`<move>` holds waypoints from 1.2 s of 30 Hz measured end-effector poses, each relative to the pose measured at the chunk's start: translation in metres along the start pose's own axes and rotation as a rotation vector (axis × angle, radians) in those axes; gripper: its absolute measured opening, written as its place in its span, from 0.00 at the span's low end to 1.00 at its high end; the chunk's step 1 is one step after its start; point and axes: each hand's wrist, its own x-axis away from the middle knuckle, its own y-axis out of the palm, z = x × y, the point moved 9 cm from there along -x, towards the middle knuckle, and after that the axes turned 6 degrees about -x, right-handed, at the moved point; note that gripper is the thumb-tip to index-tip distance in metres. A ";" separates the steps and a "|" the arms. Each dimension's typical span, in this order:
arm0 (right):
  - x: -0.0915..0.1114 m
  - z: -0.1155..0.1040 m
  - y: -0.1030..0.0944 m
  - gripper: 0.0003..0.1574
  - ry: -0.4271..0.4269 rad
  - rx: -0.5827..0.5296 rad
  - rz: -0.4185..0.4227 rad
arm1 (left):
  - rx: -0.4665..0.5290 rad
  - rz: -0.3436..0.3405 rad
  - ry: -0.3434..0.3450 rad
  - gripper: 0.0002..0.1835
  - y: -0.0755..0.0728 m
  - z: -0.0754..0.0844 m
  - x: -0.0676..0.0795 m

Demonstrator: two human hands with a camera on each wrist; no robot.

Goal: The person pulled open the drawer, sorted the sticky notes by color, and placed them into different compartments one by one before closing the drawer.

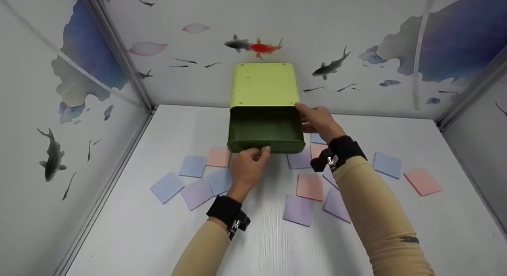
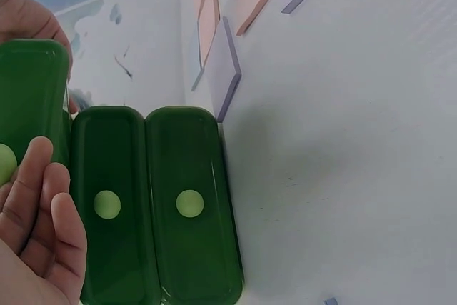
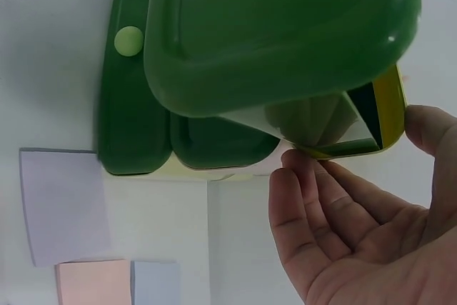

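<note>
A yellow-green drawer cabinet [image 1: 264,84] stands on the white table near the back wall. Its top dark-green drawer [image 1: 273,146] is pulled out, and the visible inside holds nothing. My left hand [image 1: 247,167] grips the front of this drawer, thumb at the upper edge and fingers by the round light-green knob [image 2: 6,162]. At the cabinet's upper right corner, my right hand [image 1: 320,120] holds the casing, its thumb on the top edge and its fingers against the side. Two lower drawers [image 2: 107,262] are closed, each with a round knob.
Flat square pads lie on both sides of the cabinet, among them a blue pad [image 1: 167,187], a pink pad [image 1: 309,187] and a purple pad [image 1: 298,210]. A wall [image 1: 190,82] painted with fish rises behind, with side walls left and right.
</note>
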 end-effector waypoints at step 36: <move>0.005 -0.004 0.001 0.42 -0.084 0.020 -0.033 | -0.073 -0.506 0.016 0.17 0.016 -0.040 0.031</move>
